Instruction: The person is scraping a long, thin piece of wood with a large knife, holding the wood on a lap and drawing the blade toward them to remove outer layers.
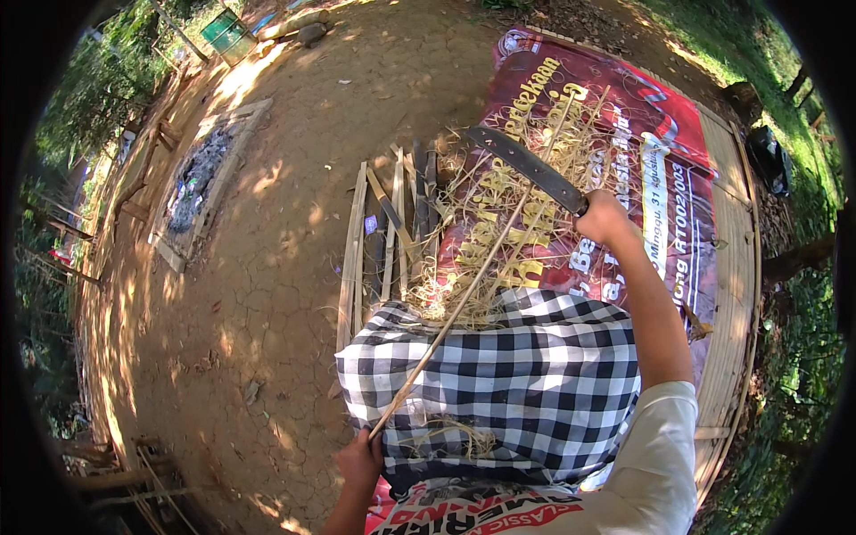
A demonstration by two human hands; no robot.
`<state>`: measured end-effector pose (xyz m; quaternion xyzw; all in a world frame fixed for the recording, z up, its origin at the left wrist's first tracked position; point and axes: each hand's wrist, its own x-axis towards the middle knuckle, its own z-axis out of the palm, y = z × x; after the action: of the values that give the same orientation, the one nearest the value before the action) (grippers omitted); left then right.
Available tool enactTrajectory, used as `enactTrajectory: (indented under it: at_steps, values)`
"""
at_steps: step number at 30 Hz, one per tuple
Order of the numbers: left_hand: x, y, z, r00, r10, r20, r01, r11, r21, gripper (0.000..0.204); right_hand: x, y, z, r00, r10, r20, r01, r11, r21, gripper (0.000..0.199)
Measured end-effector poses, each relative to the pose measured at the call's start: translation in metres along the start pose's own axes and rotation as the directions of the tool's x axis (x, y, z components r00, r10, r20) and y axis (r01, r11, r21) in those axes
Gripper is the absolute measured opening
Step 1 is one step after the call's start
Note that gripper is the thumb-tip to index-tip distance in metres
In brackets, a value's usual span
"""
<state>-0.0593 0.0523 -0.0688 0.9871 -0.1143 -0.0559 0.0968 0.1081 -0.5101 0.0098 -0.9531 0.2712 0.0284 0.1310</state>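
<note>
My left hand [360,456], low beside my lap, is closed around the near end of a long thin bamboo strip [443,332]. The strip slants up and to the right over the checkered black-and-white cloth [499,366] covering my lap. Out to the right, my right hand [608,218] grips the dark handle of a machete [533,168]. Its broad blade points up and left, crossing over the strip; whether the two touch I cannot tell. Curly pale shavings [526,209] lie beneath the blade, and a few more [455,437] rest on the cloth.
A dark red printed banner [615,98] covers a bamboo platform [727,267]. Several split bamboo pieces [392,223] lie left of the shavings. On the dirt ground, a framed ash pit [203,174] is at left and a green drum [228,37] stands far left. A black bag [767,159] sits at right.
</note>
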Motion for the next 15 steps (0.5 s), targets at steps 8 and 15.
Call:
enactTrajectory:
  at_steps: [8,15]
  values:
    - [0.0,-0.003,0.0,1.0,-0.028,0.009,0.029,0.998,-0.06,0.021,-0.043,-0.029,0.021,0.981,-0.195,-0.018,0.195,0.98,0.029,0.024]
    - [-0.003,-0.007,-0.005,0.999,-0.043,0.03,0.043,0.999,-0.009,0.02,-0.049,-0.023,0.007,0.94,-0.327,0.094,0.328,0.945,0.005,0.025]
